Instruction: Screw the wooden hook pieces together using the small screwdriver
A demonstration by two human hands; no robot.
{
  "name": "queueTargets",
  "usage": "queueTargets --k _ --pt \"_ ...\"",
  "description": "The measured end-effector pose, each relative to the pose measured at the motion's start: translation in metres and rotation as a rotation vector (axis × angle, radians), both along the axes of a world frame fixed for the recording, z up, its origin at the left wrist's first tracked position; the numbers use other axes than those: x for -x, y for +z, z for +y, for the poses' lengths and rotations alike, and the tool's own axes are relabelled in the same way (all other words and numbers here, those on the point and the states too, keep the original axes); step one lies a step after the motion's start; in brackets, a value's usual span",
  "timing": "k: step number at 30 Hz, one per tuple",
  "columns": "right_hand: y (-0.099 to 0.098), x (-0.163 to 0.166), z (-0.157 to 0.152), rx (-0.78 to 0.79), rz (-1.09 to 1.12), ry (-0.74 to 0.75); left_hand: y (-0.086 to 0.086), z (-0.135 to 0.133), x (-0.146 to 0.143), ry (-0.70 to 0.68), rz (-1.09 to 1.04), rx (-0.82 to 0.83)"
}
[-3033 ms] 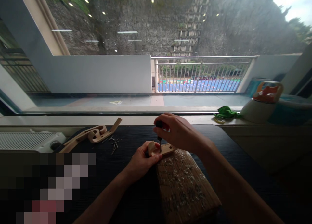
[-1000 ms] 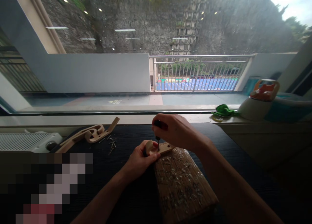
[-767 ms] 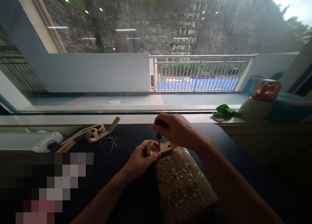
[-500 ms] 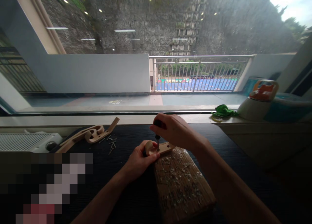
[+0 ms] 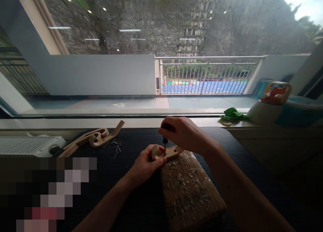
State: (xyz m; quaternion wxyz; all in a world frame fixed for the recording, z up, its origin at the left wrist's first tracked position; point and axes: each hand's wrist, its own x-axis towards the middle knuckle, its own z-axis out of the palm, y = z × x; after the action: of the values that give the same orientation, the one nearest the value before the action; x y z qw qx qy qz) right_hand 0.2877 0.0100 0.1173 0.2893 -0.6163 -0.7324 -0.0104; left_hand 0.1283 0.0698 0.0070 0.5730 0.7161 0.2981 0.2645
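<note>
My right hand (image 5: 185, 134) is closed round a short screwdriver (image 5: 165, 142) with a dark and red handle, held upright. Its tip stands on a small pale wooden piece (image 5: 169, 153) that rests on the far end of a scarred brown wooden block (image 5: 189, 188). My left hand (image 5: 146, 164) grips the left, rounded end of that wooden piece and steadies it. Both hands work over a black table (image 5: 131, 205).
Curved wooden parts (image 5: 93, 139) and several loose screws (image 5: 116, 148) lie at the far left of the table. A white ribbed appliance (image 5: 27, 146) sits further left. On the window sill are a green cloth (image 5: 233, 115) and a white and orange container (image 5: 271, 104).
Almost nothing differs. My right hand has shifted slightly on the screwdriver while the tip stays on the wooden piece; my left hand keeps its grip.
</note>
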Motion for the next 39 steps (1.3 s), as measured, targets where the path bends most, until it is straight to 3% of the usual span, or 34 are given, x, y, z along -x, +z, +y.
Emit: queueTargets --k 6,14,39 --pt "-0.0004 0.0028 -0.0005 0.001 -0.002 -0.031 0.0026 -0.0008 -0.0009 -0.002 0.000 0.012" --pt "0.0060 0.0082 -0.0066 0.006 -0.011 0.042 0.0060 -0.0026 -0.0014 -0.022 -0.027 0.044" --pt "-0.0014 0.0023 -0.0001 0.023 0.036 0.029 -0.0006 0.0009 -0.0018 -0.005 -0.039 0.023"
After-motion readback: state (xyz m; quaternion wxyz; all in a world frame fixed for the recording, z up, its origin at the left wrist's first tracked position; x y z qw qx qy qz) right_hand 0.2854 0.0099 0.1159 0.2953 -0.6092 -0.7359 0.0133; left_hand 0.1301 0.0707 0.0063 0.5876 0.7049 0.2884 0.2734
